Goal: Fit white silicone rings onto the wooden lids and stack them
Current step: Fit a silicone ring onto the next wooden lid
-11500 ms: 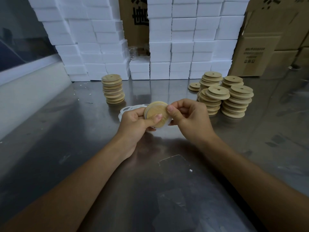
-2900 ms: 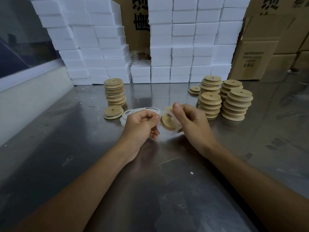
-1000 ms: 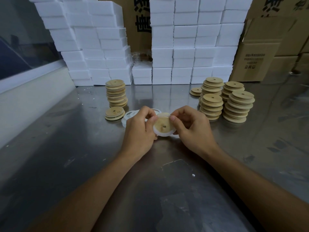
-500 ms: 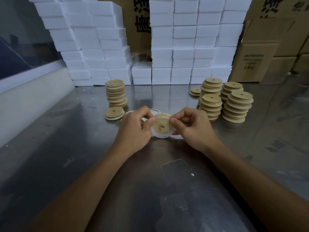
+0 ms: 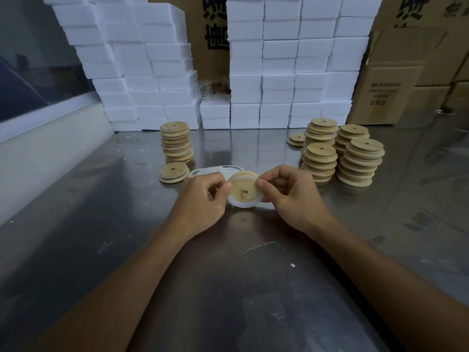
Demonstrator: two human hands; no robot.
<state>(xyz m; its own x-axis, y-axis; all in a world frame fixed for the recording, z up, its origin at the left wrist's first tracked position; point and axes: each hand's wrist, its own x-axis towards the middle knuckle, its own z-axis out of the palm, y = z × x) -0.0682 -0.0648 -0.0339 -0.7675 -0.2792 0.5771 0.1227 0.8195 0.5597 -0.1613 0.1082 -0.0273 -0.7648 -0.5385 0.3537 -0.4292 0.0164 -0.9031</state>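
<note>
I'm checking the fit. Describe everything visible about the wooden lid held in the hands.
The wooden lid is a round, pale disc with a small hole near its centre. It is held tilted above the metal table, flat face toward the camera. A white ring wraps its lower edge; the upper edge looks bare. The left hand and right hand pinch opposite sides.
</note>
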